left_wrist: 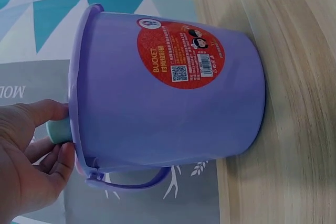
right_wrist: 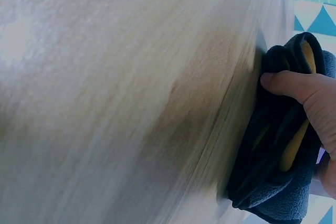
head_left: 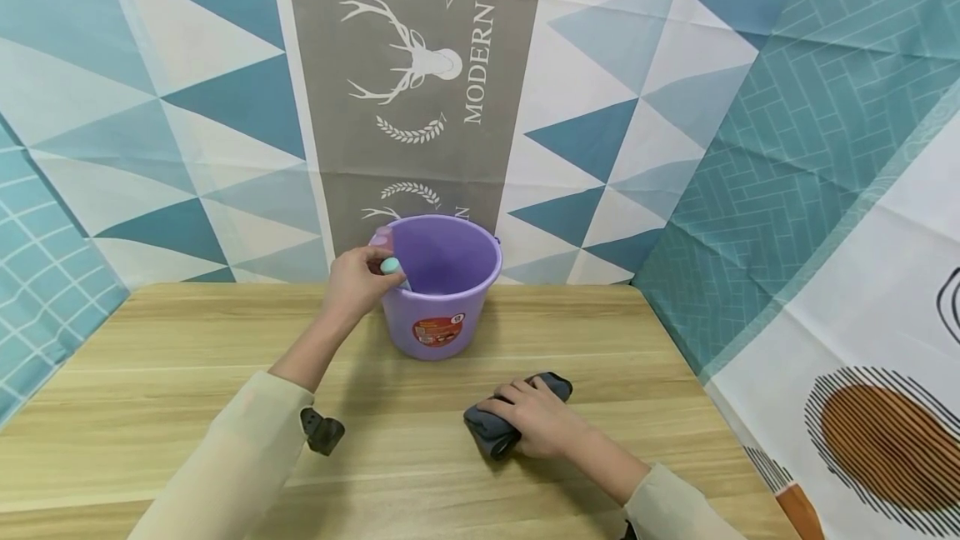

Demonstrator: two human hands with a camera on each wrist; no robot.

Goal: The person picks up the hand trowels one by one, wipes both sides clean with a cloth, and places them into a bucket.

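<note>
My left hand (head_left: 360, 277) is at the near left rim of a purple bucket (head_left: 435, 325) with a red round label. Between its thumb and fingers it pinches a mint-green round-topped object (left_wrist: 59, 130); the lower part is hidden behind the bucket wall. My right hand (head_left: 536, 417) grips a folded dark grey cloth (right_wrist: 278, 192) on the table, in front of the bucket. The cloth has black edging, and yellow shows inside its folds in the right wrist view.
The wooden table (head_left: 225, 423) ends at a patterned wall covering (head_left: 217, 115) just behind the bucket. A purple handle (left_wrist: 136, 186) hangs at the bucket's side in the left wrist view. Another patterned covering (head_left: 862, 290) borders the table on the right.
</note>
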